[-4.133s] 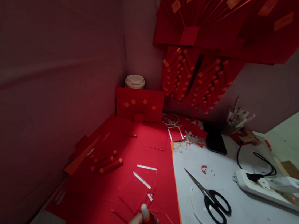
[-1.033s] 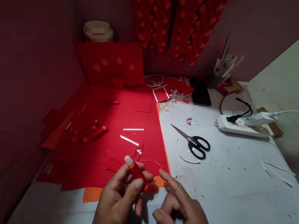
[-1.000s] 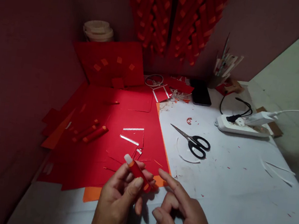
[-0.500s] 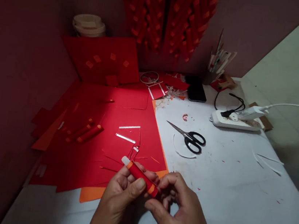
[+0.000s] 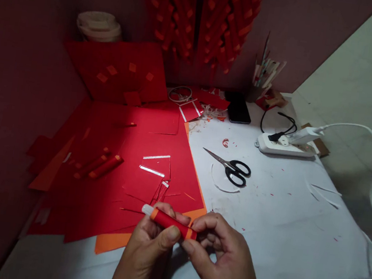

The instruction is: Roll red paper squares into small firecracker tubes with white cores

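Note:
My left hand [image 5: 146, 255] holds a red paper tube [image 5: 166, 220] with an orange band near each end, its thumb lying along the near side. A whitish, translucent rod [image 5: 146, 209] sticks out of the tube's left end. The thumb and forefinger of my right hand [image 5: 225, 261] pinch the tube's right end, beside the orange band. Beyond the hands, red paper sheets [image 5: 131, 139] cover the left part of the table, with small white-striped red pieces [image 5: 152, 171] on top. Rolled red tubes [image 5: 106, 167] with orange ends lie further left.
Black-handled scissors [image 5: 233, 168] lie right of the red sheets. Behind them are a phone [image 5: 239, 108], a pen holder [image 5: 255, 93] and a power strip [image 5: 284, 146] with cables. Clusters of red tubes [image 5: 229, 21] hang at the wall. Paper scraps dot the white table cover [image 5: 283, 234].
The red tube has turned closer to level. My right thumb and forefinger have closed in on its right end. The whole view has shifted slightly.

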Action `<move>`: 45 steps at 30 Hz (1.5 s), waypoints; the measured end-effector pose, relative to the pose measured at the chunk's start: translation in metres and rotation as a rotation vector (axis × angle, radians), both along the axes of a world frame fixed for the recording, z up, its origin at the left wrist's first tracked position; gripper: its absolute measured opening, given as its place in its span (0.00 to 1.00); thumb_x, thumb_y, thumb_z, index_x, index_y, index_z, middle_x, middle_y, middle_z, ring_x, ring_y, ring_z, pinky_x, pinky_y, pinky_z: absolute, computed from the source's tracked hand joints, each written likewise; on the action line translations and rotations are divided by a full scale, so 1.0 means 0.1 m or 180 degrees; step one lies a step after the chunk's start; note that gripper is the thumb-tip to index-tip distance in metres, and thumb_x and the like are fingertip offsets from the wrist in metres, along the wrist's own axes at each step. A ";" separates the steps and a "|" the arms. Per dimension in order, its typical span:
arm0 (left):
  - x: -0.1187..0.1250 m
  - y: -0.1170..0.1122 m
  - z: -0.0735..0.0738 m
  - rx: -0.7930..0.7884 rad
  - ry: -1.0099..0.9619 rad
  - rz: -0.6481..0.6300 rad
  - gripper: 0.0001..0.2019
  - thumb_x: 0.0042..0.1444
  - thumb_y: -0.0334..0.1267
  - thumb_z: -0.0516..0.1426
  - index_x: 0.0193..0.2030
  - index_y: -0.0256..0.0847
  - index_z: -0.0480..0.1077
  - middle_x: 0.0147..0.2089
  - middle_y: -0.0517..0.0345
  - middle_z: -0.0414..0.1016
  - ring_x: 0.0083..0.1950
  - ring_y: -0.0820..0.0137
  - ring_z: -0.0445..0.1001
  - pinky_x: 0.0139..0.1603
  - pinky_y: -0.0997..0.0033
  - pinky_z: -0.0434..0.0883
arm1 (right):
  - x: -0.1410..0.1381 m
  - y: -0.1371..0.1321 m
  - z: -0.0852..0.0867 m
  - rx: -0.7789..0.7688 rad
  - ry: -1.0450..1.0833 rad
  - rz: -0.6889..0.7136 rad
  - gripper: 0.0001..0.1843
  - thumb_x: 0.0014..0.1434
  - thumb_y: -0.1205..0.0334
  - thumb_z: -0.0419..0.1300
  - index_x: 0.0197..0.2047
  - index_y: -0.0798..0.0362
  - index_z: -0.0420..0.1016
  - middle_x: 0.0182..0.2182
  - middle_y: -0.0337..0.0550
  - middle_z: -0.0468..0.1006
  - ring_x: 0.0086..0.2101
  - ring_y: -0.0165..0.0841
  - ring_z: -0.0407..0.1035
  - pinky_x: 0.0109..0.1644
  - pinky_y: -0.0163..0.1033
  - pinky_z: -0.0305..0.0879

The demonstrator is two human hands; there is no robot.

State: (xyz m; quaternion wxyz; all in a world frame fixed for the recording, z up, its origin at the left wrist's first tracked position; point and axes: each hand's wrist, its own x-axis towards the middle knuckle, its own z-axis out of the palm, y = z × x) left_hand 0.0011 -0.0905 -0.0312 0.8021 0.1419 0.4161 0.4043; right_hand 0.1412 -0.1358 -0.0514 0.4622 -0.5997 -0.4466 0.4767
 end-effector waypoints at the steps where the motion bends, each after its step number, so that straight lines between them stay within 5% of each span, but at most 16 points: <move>1: 0.00 0.00 0.00 0.0016 -0.0011 -0.0004 0.15 0.44 0.36 0.73 0.35 0.42 0.72 0.35 0.59 0.80 0.38 0.67 0.77 0.44 0.67 0.73 | -0.01 0.00 0.00 0.0000 0.0014 0.0007 0.08 0.55 0.61 0.65 0.36 0.49 0.70 0.24 0.37 0.76 0.22 0.30 0.70 0.26 0.35 0.68; 7: 0.00 -0.02 -0.02 -0.0014 -0.0154 -0.0021 0.18 0.44 0.36 0.73 0.41 0.43 0.74 0.34 0.58 0.80 0.36 0.66 0.78 0.42 0.65 0.74 | 0.00 0.00 0.05 0.0179 0.0054 0.0139 0.06 0.57 0.61 0.63 0.37 0.50 0.69 0.26 0.39 0.77 0.22 0.30 0.69 0.24 0.34 0.66; 12: 0.01 -0.04 0.02 0.0056 -0.0146 -0.0038 0.12 0.44 0.36 0.73 0.33 0.42 0.76 0.34 0.58 0.80 0.41 0.64 0.79 0.49 0.63 0.73 | 0.02 -0.03 0.06 0.0240 -0.0106 0.0168 0.05 0.58 0.60 0.62 0.37 0.50 0.71 0.25 0.38 0.75 0.23 0.30 0.70 0.27 0.36 0.68; 18: 0.04 -0.04 0.03 0.0135 -0.0235 -0.0014 0.10 0.45 0.35 0.72 0.32 0.41 0.76 0.33 0.60 0.80 0.27 0.74 0.75 0.40 0.67 0.75 | -0.01 0.00 0.06 0.0016 0.0441 0.0218 0.07 0.60 0.58 0.61 0.38 0.51 0.68 0.25 0.38 0.75 0.25 0.31 0.72 0.27 0.34 0.69; 22: 0.04 -0.04 0.04 0.0250 -0.0066 0.0029 0.10 0.45 0.35 0.72 0.31 0.41 0.76 0.33 0.59 0.80 0.31 0.72 0.78 0.36 0.74 0.74 | -0.03 0.02 0.06 -0.0278 0.0795 0.0211 0.09 0.61 0.57 0.61 0.40 0.52 0.69 0.24 0.38 0.76 0.25 0.30 0.74 0.28 0.33 0.70; 27: -0.01 -0.04 0.03 0.0672 0.0240 -0.0041 0.10 0.45 0.37 0.72 0.31 0.42 0.76 0.32 0.60 0.80 0.29 0.72 0.78 0.32 0.75 0.74 | -0.05 0.01 0.14 -0.0569 0.0995 0.0085 0.11 0.59 0.53 0.63 0.37 0.52 0.69 0.21 0.35 0.73 0.22 0.28 0.71 0.27 0.32 0.68; 32: -0.13 -0.06 -0.01 0.1236 0.0872 -0.0110 0.10 0.49 0.45 0.69 0.34 0.43 0.80 0.35 0.56 0.80 0.35 0.67 0.79 0.40 0.71 0.75 | -0.06 -0.02 0.17 -0.0599 0.1186 -0.0050 0.13 0.58 0.51 0.64 0.36 0.51 0.70 0.22 0.38 0.77 0.23 0.29 0.71 0.28 0.34 0.69; 37: -0.23 -0.06 -0.04 0.1806 0.1350 -0.0002 0.06 0.53 0.45 0.67 0.35 0.46 0.80 0.35 0.57 0.81 0.37 0.68 0.78 0.39 0.74 0.76 | -0.01 -0.02 0.04 -0.0248 0.1212 0.0359 0.11 0.62 0.54 0.63 0.43 0.51 0.71 0.27 0.40 0.79 0.26 0.30 0.73 0.30 0.34 0.71; 41: -0.26 -0.03 -0.03 0.2125 0.1513 0.0101 0.05 0.54 0.44 0.66 0.36 0.49 0.80 0.36 0.59 0.82 0.41 0.69 0.78 0.42 0.77 0.75 | 0.02 0.01 0.01 0.0303 0.0827 0.0254 0.27 0.55 0.57 0.68 0.57 0.47 0.67 0.39 0.45 0.79 0.33 0.34 0.76 0.33 0.36 0.73; 45: -0.24 -0.03 0.02 0.2231 0.1434 0.0021 0.04 0.53 0.44 0.67 0.35 0.50 0.80 0.34 0.61 0.82 0.40 0.70 0.78 0.43 0.78 0.75 | 0.02 0.05 0.04 0.0630 0.0320 0.0206 0.20 0.51 0.61 0.70 0.47 0.46 0.74 0.35 0.42 0.78 0.30 0.33 0.75 0.32 0.36 0.71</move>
